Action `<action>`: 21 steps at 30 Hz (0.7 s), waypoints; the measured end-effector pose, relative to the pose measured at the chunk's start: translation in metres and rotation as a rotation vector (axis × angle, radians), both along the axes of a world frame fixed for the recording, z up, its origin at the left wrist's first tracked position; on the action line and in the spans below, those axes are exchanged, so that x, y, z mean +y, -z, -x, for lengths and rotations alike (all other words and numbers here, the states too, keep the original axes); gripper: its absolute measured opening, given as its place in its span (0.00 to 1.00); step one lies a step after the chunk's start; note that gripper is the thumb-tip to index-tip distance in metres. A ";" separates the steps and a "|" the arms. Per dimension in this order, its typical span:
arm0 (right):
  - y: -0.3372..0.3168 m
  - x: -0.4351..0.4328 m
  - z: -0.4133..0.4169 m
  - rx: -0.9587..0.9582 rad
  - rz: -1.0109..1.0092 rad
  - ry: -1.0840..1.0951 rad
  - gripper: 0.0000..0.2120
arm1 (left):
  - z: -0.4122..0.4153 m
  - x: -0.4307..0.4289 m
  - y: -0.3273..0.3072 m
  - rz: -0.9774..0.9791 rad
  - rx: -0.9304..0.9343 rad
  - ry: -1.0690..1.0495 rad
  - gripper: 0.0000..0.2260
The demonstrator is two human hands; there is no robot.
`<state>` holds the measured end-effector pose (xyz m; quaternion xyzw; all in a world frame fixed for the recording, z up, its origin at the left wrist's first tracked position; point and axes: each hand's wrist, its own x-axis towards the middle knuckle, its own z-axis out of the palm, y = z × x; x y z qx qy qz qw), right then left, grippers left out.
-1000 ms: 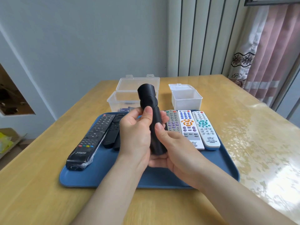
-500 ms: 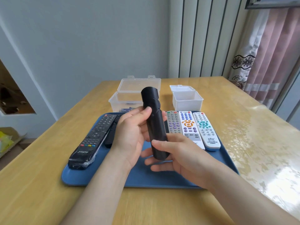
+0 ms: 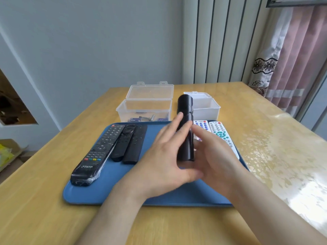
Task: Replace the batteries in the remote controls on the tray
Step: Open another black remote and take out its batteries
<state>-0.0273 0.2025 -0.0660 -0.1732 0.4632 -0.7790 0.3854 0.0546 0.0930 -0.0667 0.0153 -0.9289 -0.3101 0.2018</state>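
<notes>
Slipping looks like the main risk: the black remote [image 3: 185, 138] stands nearly upright in the air above the blue tray [image 3: 123, 195], propped between two hands rather than wrapped by either. The left hand [image 3: 162, 156] lies against its left side with the fingers stretched out almost straight. The right hand [image 3: 215, 156] flanks the other side, too blurred to tell whether its fingers curl behind the body. If the palms ease apart, the remote would likely drop onto the tray or knock the white remotes [image 3: 220, 134] just behind it. Prying at the wrong seam could also waste effort or stress the casing.

The remote is a smooth, matte black bar with rounded edges, and no buttons show on the side facing the camera. A curved seam crosses it near the top, probably the edge of the battery cover, which appears closed. Loose batteries lie in the clear plastic box [image 3: 145, 110] beyond the tray.
</notes>
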 end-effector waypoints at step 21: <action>-0.004 0.003 0.010 -0.027 0.008 0.244 0.10 | -0.017 -0.039 -0.009 -0.183 -0.335 0.013 0.12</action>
